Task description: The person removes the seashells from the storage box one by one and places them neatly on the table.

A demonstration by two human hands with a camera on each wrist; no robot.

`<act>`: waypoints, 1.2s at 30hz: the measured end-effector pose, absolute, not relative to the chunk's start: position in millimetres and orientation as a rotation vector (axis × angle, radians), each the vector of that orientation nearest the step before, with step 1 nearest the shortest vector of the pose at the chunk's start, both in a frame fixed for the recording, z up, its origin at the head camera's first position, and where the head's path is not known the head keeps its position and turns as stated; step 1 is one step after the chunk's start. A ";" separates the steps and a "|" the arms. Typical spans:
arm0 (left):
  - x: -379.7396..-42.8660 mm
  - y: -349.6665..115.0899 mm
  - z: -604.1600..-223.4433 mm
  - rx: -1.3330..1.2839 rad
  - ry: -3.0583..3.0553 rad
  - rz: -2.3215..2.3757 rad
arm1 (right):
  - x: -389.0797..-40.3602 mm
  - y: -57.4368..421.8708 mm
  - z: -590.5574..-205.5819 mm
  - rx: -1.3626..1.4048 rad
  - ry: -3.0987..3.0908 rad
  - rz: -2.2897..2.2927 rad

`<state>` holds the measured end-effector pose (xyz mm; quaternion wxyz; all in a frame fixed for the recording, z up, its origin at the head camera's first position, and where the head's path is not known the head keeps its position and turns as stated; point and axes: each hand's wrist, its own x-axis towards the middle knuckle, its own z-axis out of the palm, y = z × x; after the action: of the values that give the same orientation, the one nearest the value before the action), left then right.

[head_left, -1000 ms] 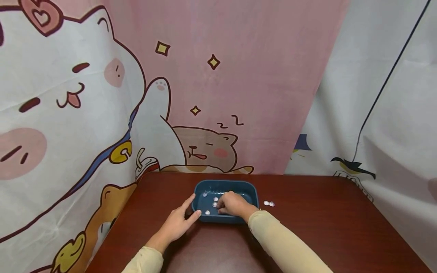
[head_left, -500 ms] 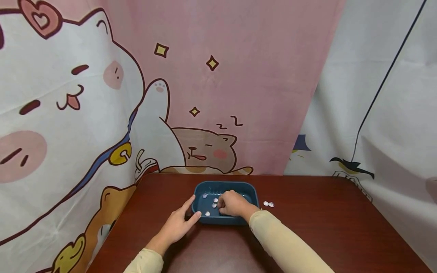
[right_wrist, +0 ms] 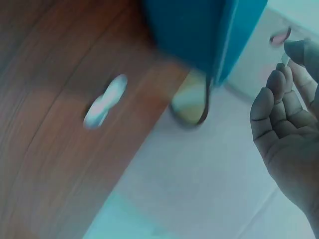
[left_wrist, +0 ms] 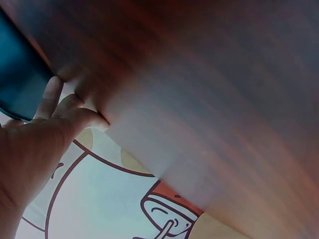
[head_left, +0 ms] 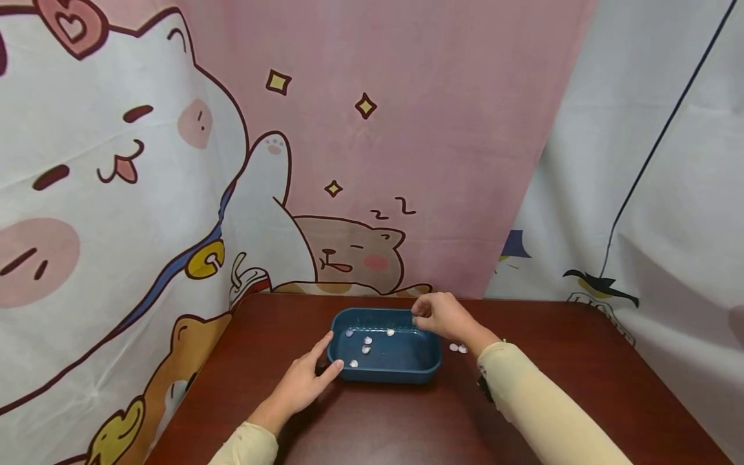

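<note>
A blue rectangular tray (head_left: 383, 374) sits on the table, with several small white shells (head_left: 366, 350) scattered on its bottom, mostly toward the left. My left hand (head_left: 299, 381) rests against the tray's left end, thumb and fingers extended and spread; the left wrist view shows these fingers (left_wrist: 49, 97) beside the tray. Above the tray's far right corner is my right hand (head_left: 447, 315). In the right wrist view it pinches a small white shell (right_wrist: 285, 59) between thumb and forefinger, mostly covered by the fingertips. Two more shells (head_left: 458, 348) lie touching on the table right of the tray.
The dark red-brown wooden table (head_left: 552, 374) extends to both sides of the tray. Behind it hangs a pink and white cartoon-print cloth (head_left: 453, 161), close to the table's far edge. A dark cord (head_left: 668, 123) runs down the cloth at right.
My right hand has risen out of the tray and moved right, to above its far right corner. A shell that it hid now shows in the tray. The left hand stays put.
</note>
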<state>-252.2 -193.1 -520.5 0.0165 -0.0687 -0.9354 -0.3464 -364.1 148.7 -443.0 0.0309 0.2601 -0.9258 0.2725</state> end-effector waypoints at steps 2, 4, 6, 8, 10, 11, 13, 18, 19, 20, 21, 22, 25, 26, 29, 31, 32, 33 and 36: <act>-252.5 -193.0 -520.3 -0.218 -2.909 -1.068 | -365.4 172.5 -442.8 0.737 -2.855 0.843; -253.0 -193.1 -520.5 -0.220 -2.910 -1.069 | -366.3 197.1 -446.6 0.683 -2.855 0.856; -253.6 -193.4 -520.6 -0.221 -2.910 -1.068 | -366.2 220.7 -452.9 0.636 -2.858 0.860; -254.1 -193.8 -520.5 -0.220 -2.909 -1.075 | -365.1 242.5 -461.4 0.578 -2.880 0.863; -254.4 -194.4 -520.2 -0.219 -2.906 -1.077 | -362.9 260.8 -470.3 0.526 -2.907 0.862; -254.4 -194.8 -520.1 -0.219 -2.906 -1.074 | -361.5 268.7 -474.2 0.507 -2.917 0.861; -254.5 -195.4 -519.8 -0.218 -2.905 -1.071 | -359.0 281.6 -481.8 0.479 -2.931 0.864; -254.4 -196.1 -519.9 -0.220 -2.901 -1.067 | -354.3 297.7 -498.2 0.487 -2.946 0.870; -254.5 -196.3 -520.1 -0.222 -2.899 -1.066 | -353.8 298.8 -501.3 0.494 -2.949 0.865; -254.6 -196.3 -520.5 -0.223 -2.898 -1.065 | -353.2 299.0 -504.7 0.504 -2.952 0.854; -254.7 -196.3 -520.8 -0.222 -2.899 -1.061 | -352.5 298.6 -507.7 0.512 -2.954 0.844; -254.7 -196.2 -520.9 -0.222 -2.899 -1.057 | -352.0 298.4 -510.6 0.530 -2.955 0.832; -254.5 -195.6 -521.2 -0.221 -2.900 -1.057 | -350.2 295.8 -517.8 0.564 -2.966 0.810; -254.5 -195.2 -521.2 -0.219 -2.901 -1.057 | -349.5 294.7 -519.8 0.571 -2.972 0.809; -253.9 -194.2 -520.8 -0.217 -2.904 -1.063 | -349.3 292.2 -524.1 0.576 -2.983 0.819; -253.6 -193.7 -520.9 -0.215 -2.904 -1.067 | -350.0 290.6 -526.0 0.577 -2.983 0.826; -253.3 -193.3 -520.7 -0.213 -2.904 -1.070 | -350.7 289.9 -526.8 0.579 -2.982 0.828; -253.1 -193.2 -520.7 -0.210 -2.906 -1.071 | -351.5 289.2 -527.5 0.579 -2.983 0.835; -252.6 -192.5 -521.4 -0.210 -2.905 -1.073 | -353.1 286.6 -528.5 0.587 -3.004 0.883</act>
<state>-252.6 -192.5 -521.4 0.0189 -0.0677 -0.9357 -0.3457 -353.1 286.6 -528.5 -0.0222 0.1842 -0.9428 0.2769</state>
